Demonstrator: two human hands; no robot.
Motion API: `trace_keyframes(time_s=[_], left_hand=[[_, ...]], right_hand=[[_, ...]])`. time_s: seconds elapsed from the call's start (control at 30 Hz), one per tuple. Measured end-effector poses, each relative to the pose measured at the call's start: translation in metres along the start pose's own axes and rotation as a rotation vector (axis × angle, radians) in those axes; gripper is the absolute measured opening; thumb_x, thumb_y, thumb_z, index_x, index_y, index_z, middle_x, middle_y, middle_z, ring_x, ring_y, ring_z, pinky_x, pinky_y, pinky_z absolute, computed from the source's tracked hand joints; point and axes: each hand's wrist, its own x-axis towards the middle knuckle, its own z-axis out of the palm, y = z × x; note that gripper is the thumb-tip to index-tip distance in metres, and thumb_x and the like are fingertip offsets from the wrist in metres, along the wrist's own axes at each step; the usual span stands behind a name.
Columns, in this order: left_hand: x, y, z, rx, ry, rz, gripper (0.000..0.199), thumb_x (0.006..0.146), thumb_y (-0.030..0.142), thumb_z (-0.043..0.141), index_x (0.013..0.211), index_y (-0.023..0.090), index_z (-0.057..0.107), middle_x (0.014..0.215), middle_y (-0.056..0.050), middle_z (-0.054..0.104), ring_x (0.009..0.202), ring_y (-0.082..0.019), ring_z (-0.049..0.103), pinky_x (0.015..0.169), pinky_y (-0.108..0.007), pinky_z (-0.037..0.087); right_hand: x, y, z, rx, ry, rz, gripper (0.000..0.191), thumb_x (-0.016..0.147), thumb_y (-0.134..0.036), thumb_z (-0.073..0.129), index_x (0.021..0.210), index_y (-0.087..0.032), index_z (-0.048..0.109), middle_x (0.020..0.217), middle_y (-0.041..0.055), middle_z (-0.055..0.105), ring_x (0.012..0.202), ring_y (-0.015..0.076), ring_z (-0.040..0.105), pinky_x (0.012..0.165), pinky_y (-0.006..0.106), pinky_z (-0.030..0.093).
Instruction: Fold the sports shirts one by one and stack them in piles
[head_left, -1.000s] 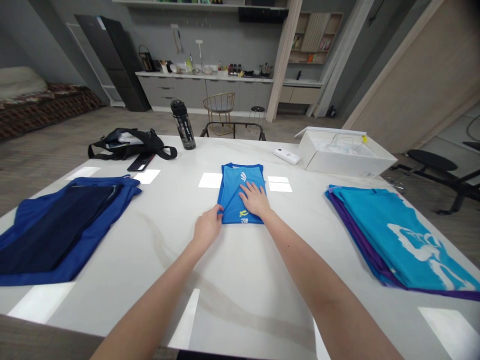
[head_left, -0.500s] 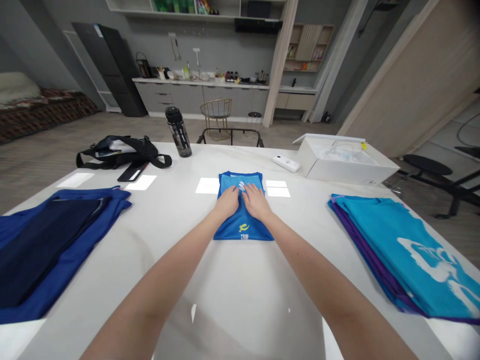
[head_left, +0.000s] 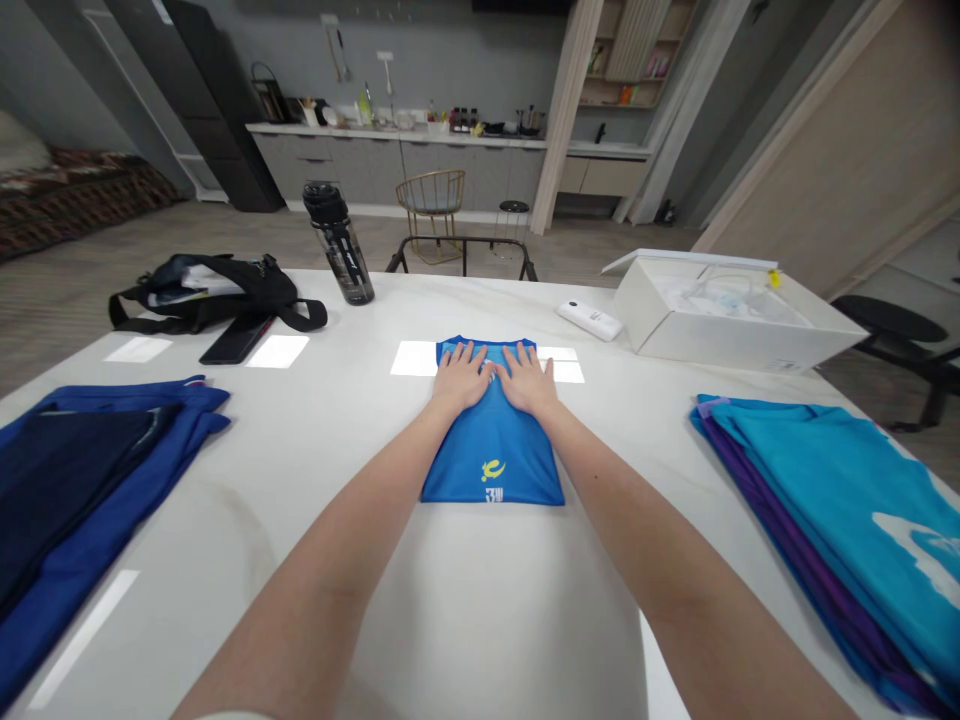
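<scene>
Head view: left hand and right hand lie flat on a folded blue garment at the middle of the white table.
The fingers of both are straight, slightly spread and gripping nothing, thumbs close together over a white print that they partly cover; near the hem sit a yellow emblem and white characters, the first like a "3", the rest unclear. The garment's long axis runs away from the person, hem nearest, dark blue trim at the far end; white lettering on the black bottle and small print on the white device and white box are too small to read.
</scene>
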Motion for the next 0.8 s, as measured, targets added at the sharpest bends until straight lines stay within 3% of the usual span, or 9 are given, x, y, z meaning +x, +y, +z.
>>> trace_keyframes(time_s=[0.13,0.2,0.3,0.4,0.5,0.63,0.73,0.8], left_hand=[[-0.015,0.008,-0.011,0.074,0.188,0.178,0.048,0.102,0.028,0.035,0.144,0.013,0.052,0.156,-0.016,0.044,0.145,-0.029,0.038,0.120,-0.047,0.028],[-0.030,0.014,-0.014,0.117,0.200,0.251,0.041,0.099,0.017,0.037,0.133,0.013,0.060,0.142,-0.016,0.057,0.133,-0.028,0.051,0.112,-0.043,0.040],[-0.055,0.023,-0.013,0.122,0.144,0.229,0.037,0.098,0.012,0.036,0.121,0.013,0.066,0.121,-0.014,0.068,0.114,-0.026,0.062,0.099,-0.038,0.049],[-0.075,0.026,-0.007,0.062,0.110,0.213,0.039,0.101,0.016,0.035,0.128,0.012,0.062,0.130,-0.014,0.065,0.122,-0.024,0.059,0.107,-0.037,0.045],[-0.090,0.024,-0.005,0.049,0.081,0.204,0.047,0.104,0.025,0.031,0.145,0.015,0.050,0.152,-0.011,0.051,0.142,-0.024,0.044,0.120,-0.043,0.032],[-0.110,0.023,-0.010,0.101,0.091,0.135,0.054,0.105,0.042,0.031,0.152,0.019,0.044,0.159,-0.009,0.041,0.149,-0.027,0.034,0.123,-0.048,0.025],[-0.125,0.029,-0.013,0.125,0.161,0.192,0.053,0.104,0.031,0.029,0.152,0.011,0.042,0.161,-0.014,0.037,0.151,-0.026,0.031,0.125,-0.046,0.022],[-0.135,0.035,-0.011,0.108,0.138,0.249,0.053,0.102,0.019,0.028,0.151,0.010,0.042,0.160,-0.014,0.038,0.150,-0.023,0.032,0.124,-0.044,0.024]], right_hand=[[-0.008,-0.006,-0.007,-0.023,0.148,-0.046,0.057,0.105,-0.044,0.031,0.155,-0.019,0.039,0.165,0.0136,0.027,0.153,0.0334,0.019,0.120,0.065,0.006],[-0.018,-0.012,-0.011,-0.021,0.237,-0.167,0.050,0.104,-0.029,0.034,0.149,-0.012,0.048,0.160,0.0158,0.038,0.150,0.0291,0.027,0.123,0.053,0.012],[-0.039,-0.022,-0.009,0.058,0.206,-0.263,0.045,0.101,-0.018,0.032,0.133,-0.012,0.063,0.143,0.0137,0.059,0.135,0.0216,0.048,0.117,0.034,0.031],[-0.063,-0.028,0.000,0.121,0.144,-0.218,0.047,0.103,-0.020,0.028,0.135,-0.015,0.062,0.142,0.0106,0.060,0.134,0.0207,0.051,0.115,0.034,0.033],[-0.081,-0.023,0.005,0.079,0.116,-0.202,0.051,0.106,-0.030,0.027,0.151,-0.016,0.046,0.158,0.0089,0.044,0.147,0.0245,0.035,0.122,0.044,0.022],[-0.096,-0.010,-0.001,0.005,0.100,-0.132,0.059,0.105,-0.044,0.033,0.155,-0.014,0.040,0.162,0.0133,0.034,0.151,0.0299,0.026,0.123,0.049,0.019],[-0.107,-0.009,-0.008,-0.013,0.150,-0.122,0.057,0.105,-0.035,0.032,0.151,-0.004,0.044,0.160,0.0205,0.035,0.152,0.0306,0.026,0.123,0.046,0.020],[-0.117,-0.013,-0.009,0.024,0.159,-0.206,0.054,0.104,-0.027,0.026,0.148,-0.003,0.048,0.159,0.0183,0.038,0.152,0.0267,0.027,0.124,0.043,0.020]])
